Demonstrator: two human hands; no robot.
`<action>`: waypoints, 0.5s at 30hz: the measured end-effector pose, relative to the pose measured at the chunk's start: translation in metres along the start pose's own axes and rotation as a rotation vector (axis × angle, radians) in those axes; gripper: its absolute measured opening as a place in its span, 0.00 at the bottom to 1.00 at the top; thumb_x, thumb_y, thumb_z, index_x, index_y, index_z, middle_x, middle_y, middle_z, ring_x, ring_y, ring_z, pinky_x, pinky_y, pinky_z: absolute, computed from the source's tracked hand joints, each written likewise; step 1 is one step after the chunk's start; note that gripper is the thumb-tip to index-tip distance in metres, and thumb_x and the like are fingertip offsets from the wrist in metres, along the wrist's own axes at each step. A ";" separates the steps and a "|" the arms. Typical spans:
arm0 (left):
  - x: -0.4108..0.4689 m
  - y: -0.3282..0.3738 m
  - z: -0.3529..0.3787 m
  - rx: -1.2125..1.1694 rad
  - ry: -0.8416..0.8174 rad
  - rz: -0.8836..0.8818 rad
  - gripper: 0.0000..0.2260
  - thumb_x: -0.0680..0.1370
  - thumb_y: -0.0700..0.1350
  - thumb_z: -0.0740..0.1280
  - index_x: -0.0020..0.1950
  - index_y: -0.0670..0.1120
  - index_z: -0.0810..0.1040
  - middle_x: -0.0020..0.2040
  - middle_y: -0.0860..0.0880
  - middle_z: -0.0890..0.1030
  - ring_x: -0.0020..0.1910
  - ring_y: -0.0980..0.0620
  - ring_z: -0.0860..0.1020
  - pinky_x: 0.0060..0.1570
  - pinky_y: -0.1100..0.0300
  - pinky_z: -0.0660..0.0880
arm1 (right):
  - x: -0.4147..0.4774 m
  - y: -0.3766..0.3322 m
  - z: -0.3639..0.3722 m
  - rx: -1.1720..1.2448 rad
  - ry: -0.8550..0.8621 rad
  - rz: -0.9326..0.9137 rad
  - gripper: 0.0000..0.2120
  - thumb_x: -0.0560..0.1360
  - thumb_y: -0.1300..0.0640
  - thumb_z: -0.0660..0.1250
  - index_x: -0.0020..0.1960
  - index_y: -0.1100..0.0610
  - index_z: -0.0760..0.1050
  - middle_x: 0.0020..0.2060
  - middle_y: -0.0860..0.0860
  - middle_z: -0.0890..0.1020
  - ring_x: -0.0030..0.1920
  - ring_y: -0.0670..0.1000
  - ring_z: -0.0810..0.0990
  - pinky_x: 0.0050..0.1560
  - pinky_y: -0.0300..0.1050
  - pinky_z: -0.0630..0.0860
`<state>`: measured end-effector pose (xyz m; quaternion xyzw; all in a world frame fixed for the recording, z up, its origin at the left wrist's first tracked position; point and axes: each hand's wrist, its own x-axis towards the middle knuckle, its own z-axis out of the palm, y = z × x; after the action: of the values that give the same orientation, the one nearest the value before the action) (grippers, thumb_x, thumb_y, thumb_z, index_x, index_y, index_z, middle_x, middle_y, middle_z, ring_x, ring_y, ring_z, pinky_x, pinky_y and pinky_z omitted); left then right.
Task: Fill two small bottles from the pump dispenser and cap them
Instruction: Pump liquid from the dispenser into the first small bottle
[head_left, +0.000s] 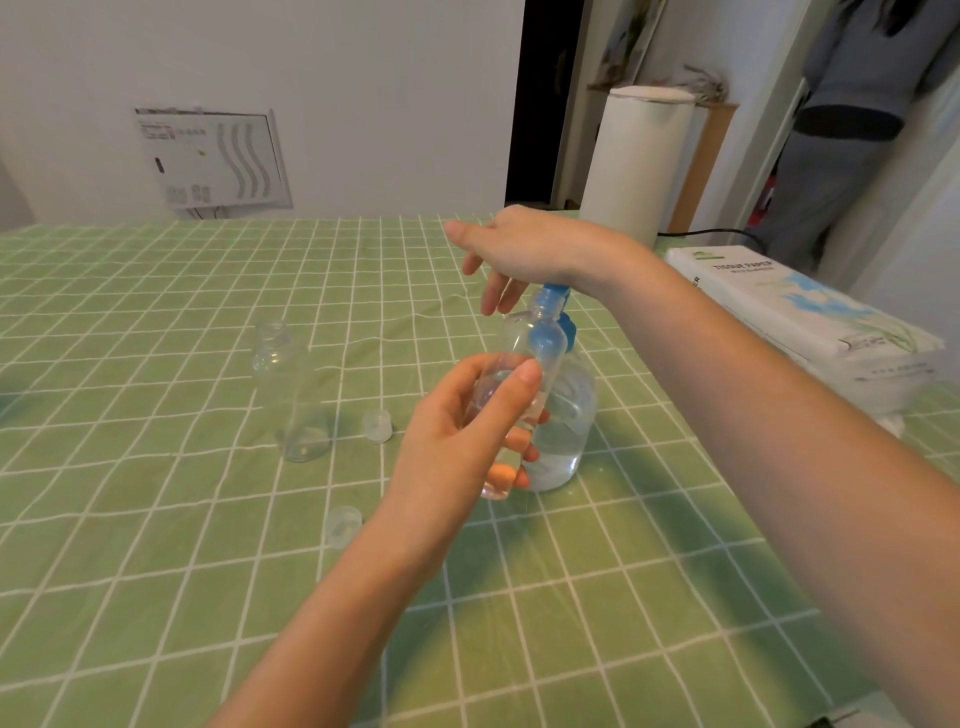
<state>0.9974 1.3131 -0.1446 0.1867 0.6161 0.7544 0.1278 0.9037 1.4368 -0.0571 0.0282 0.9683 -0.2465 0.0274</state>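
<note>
My left hand (470, 434) grips a small clear bottle (524, 353), tilted, with its open mouth up under the blue spout of the pump dispenser (563, 436). A little clear liquid lies in that bottle's bottom. My right hand (524, 249) presses down on the blue pump head with the heel of the palm, fingers straight and spread. The dispenser is clear and about a third full. A second small clear bottle (291, 389) stands upright and uncapped to the left. Two clear caps lie on the cloth, one (377, 425) beside that bottle and one (343, 526) nearer me.
A green checked tablecloth (156, 519) covers the table. A pack of tissue paper (810, 322) lies at the right edge. A white cylinder (636, 161) with a black cable stands behind it. A person stands in the doorway at far right.
</note>
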 end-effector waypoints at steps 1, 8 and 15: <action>0.000 0.000 0.000 -0.002 0.000 0.001 0.20 0.65 0.57 0.66 0.52 0.49 0.79 0.33 0.55 0.81 0.29 0.57 0.76 0.25 0.67 0.72 | 0.000 0.000 0.000 -0.001 -0.008 -0.001 0.27 0.80 0.39 0.48 0.59 0.59 0.75 0.41 0.54 0.85 0.49 0.54 0.83 0.45 0.45 0.71; -0.002 -0.003 -0.002 0.009 -0.004 0.002 0.20 0.64 0.59 0.66 0.51 0.50 0.79 0.35 0.53 0.81 0.30 0.56 0.76 0.26 0.66 0.72 | 0.000 0.003 0.007 -0.005 -0.034 0.019 0.29 0.80 0.39 0.47 0.58 0.59 0.76 0.41 0.54 0.85 0.50 0.55 0.82 0.58 0.49 0.72; -0.004 -0.008 -0.005 0.011 -0.004 -0.005 0.16 0.66 0.58 0.66 0.49 0.52 0.80 0.35 0.53 0.81 0.30 0.57 0.76 0.26 0.66 0.73 | -0.002 0.004 0.012 -0.018 -0.024 0.036 0.30 0.80 0.39 0.46 0.61 0.60 0.74 0.42 0.54 0.84 0.50 0.54 0.81 0.53 0.48 0.69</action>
<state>0.9984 1.3090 -0.1538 0.1873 0.6204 0.7504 0.1300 0.9060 1.4339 -0.0695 0.0425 0.9694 -0.2376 0.0440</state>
